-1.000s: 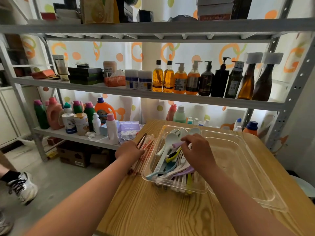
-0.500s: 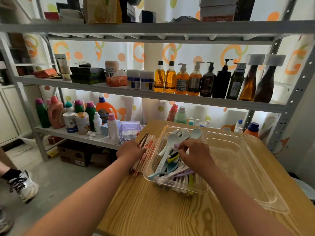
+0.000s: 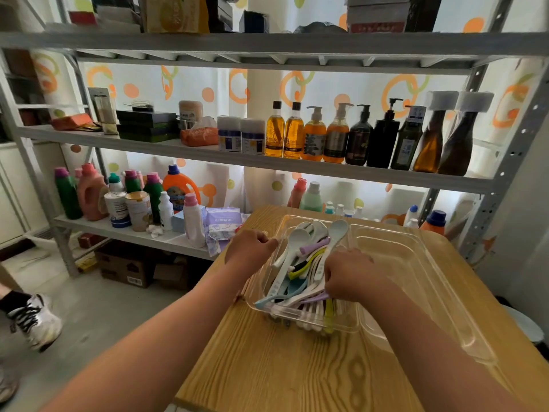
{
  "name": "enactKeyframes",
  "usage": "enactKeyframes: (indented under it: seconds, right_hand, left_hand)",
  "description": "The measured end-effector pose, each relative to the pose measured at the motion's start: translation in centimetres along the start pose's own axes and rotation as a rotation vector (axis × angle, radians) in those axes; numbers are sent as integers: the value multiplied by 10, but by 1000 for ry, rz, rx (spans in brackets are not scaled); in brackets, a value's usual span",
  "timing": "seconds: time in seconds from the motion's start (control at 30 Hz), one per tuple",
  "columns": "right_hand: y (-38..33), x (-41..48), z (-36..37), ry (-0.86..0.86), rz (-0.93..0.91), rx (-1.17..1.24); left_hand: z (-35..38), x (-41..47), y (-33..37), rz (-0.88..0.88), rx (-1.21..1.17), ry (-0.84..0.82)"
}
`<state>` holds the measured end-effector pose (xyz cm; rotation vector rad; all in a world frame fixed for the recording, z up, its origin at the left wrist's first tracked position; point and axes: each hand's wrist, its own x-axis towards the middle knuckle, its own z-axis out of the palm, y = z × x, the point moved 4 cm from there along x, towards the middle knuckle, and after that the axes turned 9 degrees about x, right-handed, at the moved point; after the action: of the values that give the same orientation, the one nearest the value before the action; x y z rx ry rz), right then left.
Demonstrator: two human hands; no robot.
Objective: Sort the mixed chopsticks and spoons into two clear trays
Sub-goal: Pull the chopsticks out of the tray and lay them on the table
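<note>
A clear tray (image 3: 269, 310) on the wooden table holds a heap of pastel spoons (image 3: 292, 246) in white, purple, yellow and blue. A second clear tray (image 3: 416, 281) sits against its right side with nothing in it. My right hand (image 3: 352, 275) reaches into the left tray, its fingers curled down around several spoon handles. My left hand (image 3: 251, 248) lies curled beside the tray's left rim, over the chopsticks. They are almost entirely hidden beneath the hand and forearm.
The wooden table (image 3: 282, 367) stands against a grey metal shelf rack (image 3: 267, 166) packed with bottles and boxes. A person's shoe (image 3: 35, 319) is on the floor at the left. Cardboard boxes (image 3: 127, 267) lie under the lowest shelf.
My left hand slid forward along the tray's left side and now covers the chopsticks. My right hand moved nearer and lower in the spoon pile.
</note>
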<state>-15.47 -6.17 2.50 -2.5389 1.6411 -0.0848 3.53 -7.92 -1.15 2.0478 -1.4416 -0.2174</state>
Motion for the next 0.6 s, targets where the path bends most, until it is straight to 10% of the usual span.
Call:
enactKeyframes:
  seconds: [0.6]
  right_hand:
    - [-15, -33, 8, -2, 12, -123]
  left_hand:
    - [11, -17, 11, 144, 85, 101]
